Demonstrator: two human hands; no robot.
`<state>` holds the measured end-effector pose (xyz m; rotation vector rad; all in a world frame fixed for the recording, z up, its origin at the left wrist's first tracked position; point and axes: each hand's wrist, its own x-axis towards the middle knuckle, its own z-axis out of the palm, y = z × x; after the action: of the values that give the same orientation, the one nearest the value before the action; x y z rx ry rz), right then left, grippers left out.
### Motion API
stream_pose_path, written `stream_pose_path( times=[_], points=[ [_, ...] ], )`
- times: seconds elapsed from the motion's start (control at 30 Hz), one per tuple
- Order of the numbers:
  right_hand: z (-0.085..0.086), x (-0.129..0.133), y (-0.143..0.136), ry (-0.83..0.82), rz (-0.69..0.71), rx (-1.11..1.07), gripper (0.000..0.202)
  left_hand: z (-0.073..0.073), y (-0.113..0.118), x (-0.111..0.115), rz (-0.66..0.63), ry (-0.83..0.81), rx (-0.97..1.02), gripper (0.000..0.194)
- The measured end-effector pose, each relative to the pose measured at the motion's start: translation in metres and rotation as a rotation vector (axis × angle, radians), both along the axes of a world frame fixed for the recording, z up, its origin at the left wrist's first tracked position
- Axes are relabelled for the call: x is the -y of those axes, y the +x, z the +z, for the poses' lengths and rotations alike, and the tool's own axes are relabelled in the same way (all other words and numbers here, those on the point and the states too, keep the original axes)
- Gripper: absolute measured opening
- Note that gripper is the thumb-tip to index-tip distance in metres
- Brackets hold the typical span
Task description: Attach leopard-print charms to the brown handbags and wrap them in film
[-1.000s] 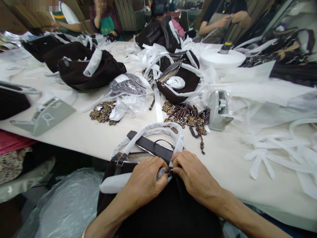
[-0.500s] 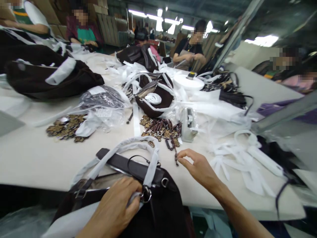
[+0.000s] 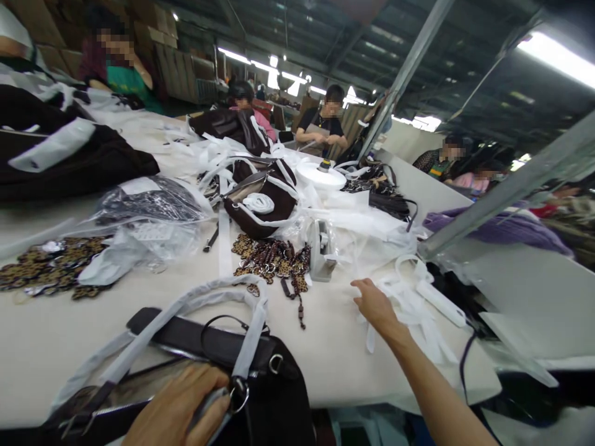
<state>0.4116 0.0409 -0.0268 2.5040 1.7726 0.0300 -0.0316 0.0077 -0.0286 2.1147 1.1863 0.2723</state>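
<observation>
A dark brown handbag with white-wrapped handles lies at the table's near edge, its top open. My left hand is closed on a pale-wrapped strap of the bag, right beside a silver ring. My right hand is over the table to the right, fingers stretched out and holding nothing I can see. It is nearest to loose white strips. Between the bag and the tape dispenser lies a pile of patterned charms with beaded cords; one cord trails toward me.
Flower-shaped charms and a plastic bag of dark items lie left. Another brown bag stands mid-table beside a white roll. A metal post slants across the right. Several people work beyond.
My right hand has moved away from the beaded cord, rightward to the white strips. The cord stays on the table. My left hand keeps its hold, and the view has shifted right.
</observation>
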Motion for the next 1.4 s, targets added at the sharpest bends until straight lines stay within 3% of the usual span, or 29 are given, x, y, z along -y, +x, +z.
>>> stream_pose_path(
  times=[0.1,0.2,0.43,0.5,0.6,0.7,0.83,0.93,1.07,1.2,1.4],
  points=[
    [-0.009,-0.003,-0.001,-0.024,0.109,-0.007,0.021,0.023,0.003,0.002,0.056,-0.068,0.015,0.023],
    [-0.015,-0.004,0.003,0.027,0.158,0.002,0.027,0.043,0.001,0.0,0.111,-0.115,0.069,0.023],
    [-0.007,-0.008,0.001,0.216,0.2,0.026,0.029,0.083,-0.007,-0.025,0.12,0.044,0.105,0.015],
    [-0.003,-0.011,-0.005,0.282,0.212,-0.055,0.027,0.095,-0.003,-0.033,0.105,0.067,0.102,0.013],
    [0.007,-0.012,-0.018,0.328,0.171,-0.36,0.025,0.106,0.009,-0.041,0.071,0.093,0.102,0.011],
    [0.025,-0.008,-0.042,0.322,0.22,-0.54,0.024,0.108,0.026,-0.044,0.034,0.115,0.108,0.012],
    [0.052,-0.001,-0.087,0.295,0.531,-0.489,0.019,0.1,0.061,-0.051,-0.066,0.243,0.136,0.031],
    [0.064,0.004,-0.118,0.263,0.685,-0.525,0.019,0.09,0.092,-0.062,-0.196,0.343,0.117,0.043],
    [0.069,0.01,-0.136,0.27,0.75,-0.575,0.019,0.081,0.119,-0.073,-0.28,0.344,-0.051,0.024],
    [0.071,0.014,-0.135,0.269,0.759,-0.572,0.019,0.083,0.118,-0.073,-0.29,0.346,-0.152,0.023],
    [0.069,0.017,-0.112,0.221,0.672,-0.554,0.016,0.096,0.072,-0.074,-0.137,0.239,-0.162,0.024]
  ],
)
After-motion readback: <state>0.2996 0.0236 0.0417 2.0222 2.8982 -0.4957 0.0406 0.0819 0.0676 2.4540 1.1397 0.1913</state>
